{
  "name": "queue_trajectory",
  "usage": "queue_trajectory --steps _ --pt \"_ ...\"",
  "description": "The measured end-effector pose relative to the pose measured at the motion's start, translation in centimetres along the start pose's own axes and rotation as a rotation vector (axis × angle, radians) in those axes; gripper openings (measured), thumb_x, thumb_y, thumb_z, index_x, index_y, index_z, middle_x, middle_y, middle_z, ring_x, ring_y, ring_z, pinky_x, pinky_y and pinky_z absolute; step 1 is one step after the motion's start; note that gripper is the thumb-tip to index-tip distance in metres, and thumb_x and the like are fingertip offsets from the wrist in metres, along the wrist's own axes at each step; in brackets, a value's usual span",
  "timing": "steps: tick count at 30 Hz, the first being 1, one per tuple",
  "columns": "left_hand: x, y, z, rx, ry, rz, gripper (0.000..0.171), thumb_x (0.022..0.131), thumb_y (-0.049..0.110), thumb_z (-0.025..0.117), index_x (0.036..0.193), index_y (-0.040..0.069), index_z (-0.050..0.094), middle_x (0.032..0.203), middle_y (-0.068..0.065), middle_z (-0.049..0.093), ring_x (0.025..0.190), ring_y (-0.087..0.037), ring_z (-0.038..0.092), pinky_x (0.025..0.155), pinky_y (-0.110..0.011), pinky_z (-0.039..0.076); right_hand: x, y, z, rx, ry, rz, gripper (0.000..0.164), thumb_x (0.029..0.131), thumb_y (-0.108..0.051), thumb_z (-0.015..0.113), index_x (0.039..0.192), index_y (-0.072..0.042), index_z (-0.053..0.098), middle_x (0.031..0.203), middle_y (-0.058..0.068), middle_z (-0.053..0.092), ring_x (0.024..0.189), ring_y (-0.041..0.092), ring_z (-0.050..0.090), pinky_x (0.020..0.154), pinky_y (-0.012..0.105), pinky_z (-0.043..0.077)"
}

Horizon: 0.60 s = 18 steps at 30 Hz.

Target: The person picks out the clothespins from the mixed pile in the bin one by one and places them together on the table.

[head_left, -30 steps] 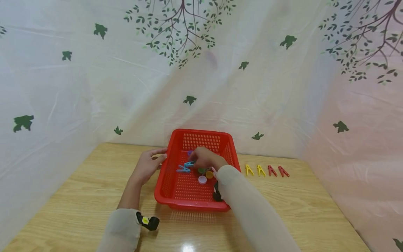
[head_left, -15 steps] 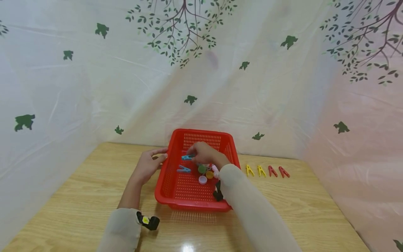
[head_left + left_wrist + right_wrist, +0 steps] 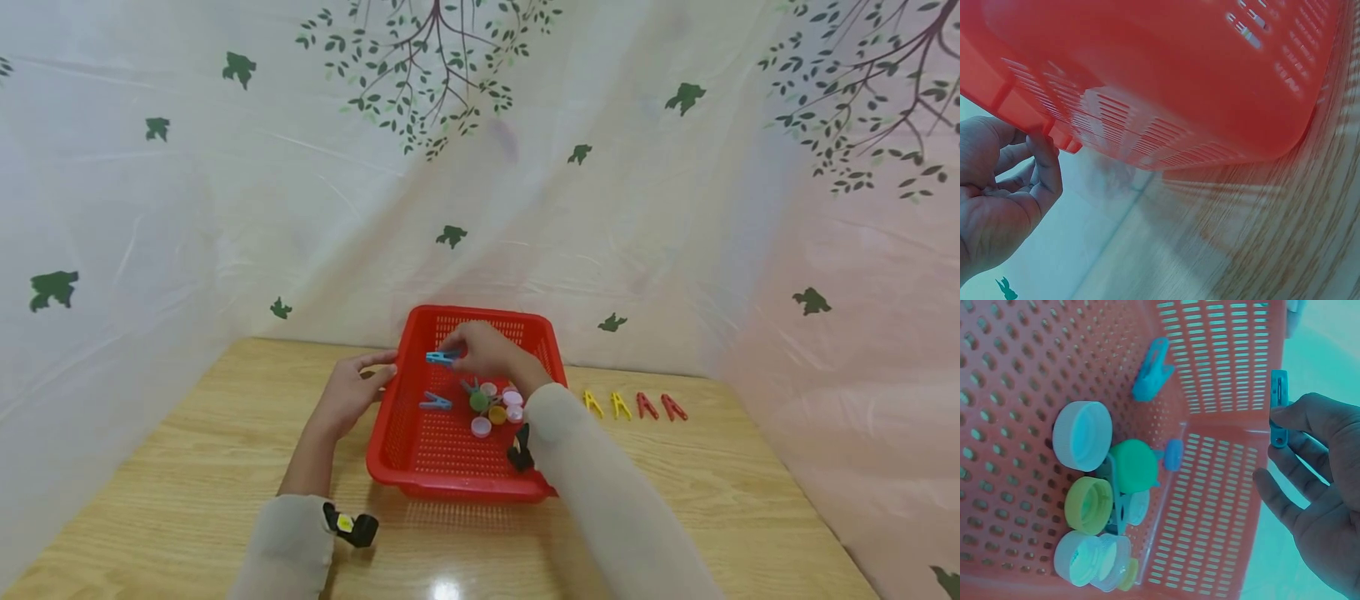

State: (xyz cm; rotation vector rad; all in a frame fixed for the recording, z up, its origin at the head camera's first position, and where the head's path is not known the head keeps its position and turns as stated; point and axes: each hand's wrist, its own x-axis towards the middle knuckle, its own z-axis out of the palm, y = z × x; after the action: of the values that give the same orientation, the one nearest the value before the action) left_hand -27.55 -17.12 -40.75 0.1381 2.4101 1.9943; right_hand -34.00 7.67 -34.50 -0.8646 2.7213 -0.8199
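Note:
My right hand (image 3: 489, 348) pinches a blue clothespin (image 3: 442, 357) between thumb and fingers over the far part of a red plastic basket (image 3: 465, 486). The right wrist view shows that clothespin (image 3: 1279, 412) upright at the fingertips. At the basket's left side, my left hand (image 3: 351, 397) holds the rim; in the left wrist view its fingertips (image 3: 1040, 140) meet the rim's edge. A second blue clothespin (image 3: 436, 401) lies on the basket floor. Beside it is a cluster of bottle caps: green (image 3: 478, 402), yellow (image 3: 497, 415), white (image 3: 1082, 435) and others.
Right of the basket, two yellow clothespins (image 3: 592, 405) and two red clothespins (image 3: 647, 406) lie in a row on the wooden table (image 3: 720, 483). More clothespins are partly hidden among the caps. A patterned sheet (image 3: 337, 208) hangs behind the table.
My right hand has moved away from me and up with the blue clothespin, from the caps toward the basket's far left. The left hand stays at the rim.

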Motion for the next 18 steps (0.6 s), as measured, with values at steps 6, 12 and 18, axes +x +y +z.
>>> queue_trajectory --steps 6,12,18 --pt "-0.1 0.1 0.1 0.004 0.008 0.004 0.039 0.105 0.017 0.058 0.142 0.006 0.06 0.138 -0.018 0.06 0.114 -0.035 0.067 0.09 -0.044 0.06 -0.3 -0.4 -0.7 -0.015 0.004 -0.022 0.035 0.092 -0.012 0.077 0.127 -0.015 0.073 0.116 -0.003 0.07 0.101 0.017 0.063 0.089 0.03 0.059" --pt "0.0 0.1 0.1 0.004 0.007 -0.004 0.039 0.105 0.018 0.058 0.142 0.007 0.06 0.139 -0.017 0.059 0.115 -0.035 0.066 0.091 -0.046 0.059 -0.6 -0.7 -1.6 -0.029 0.03 -0.022 0.035 0.092 -0.016 0.078 0.127 -0.017 0.073 0.114 -0.004 0.069 0.101 0.016 0.062 0.086 0.026 0.059" --pt "0.0 0.2 0.1 0.0 0.0 0.009 0.04 0.105 0.017 0.058 0.143 0.005 0.059 0.14 -0.019 0.059 0.115 -0.036 0.067 0.089 -0.043 0.06 -0.7 -1.0 -2.5 -0.024 0.052 -0.034 0.032 0.093 -0.014 0.077 0.125 -0.015 0.073 0.111 -0.004 0.07 0.1 0.017 0.062 0.085 0.027 0.059"
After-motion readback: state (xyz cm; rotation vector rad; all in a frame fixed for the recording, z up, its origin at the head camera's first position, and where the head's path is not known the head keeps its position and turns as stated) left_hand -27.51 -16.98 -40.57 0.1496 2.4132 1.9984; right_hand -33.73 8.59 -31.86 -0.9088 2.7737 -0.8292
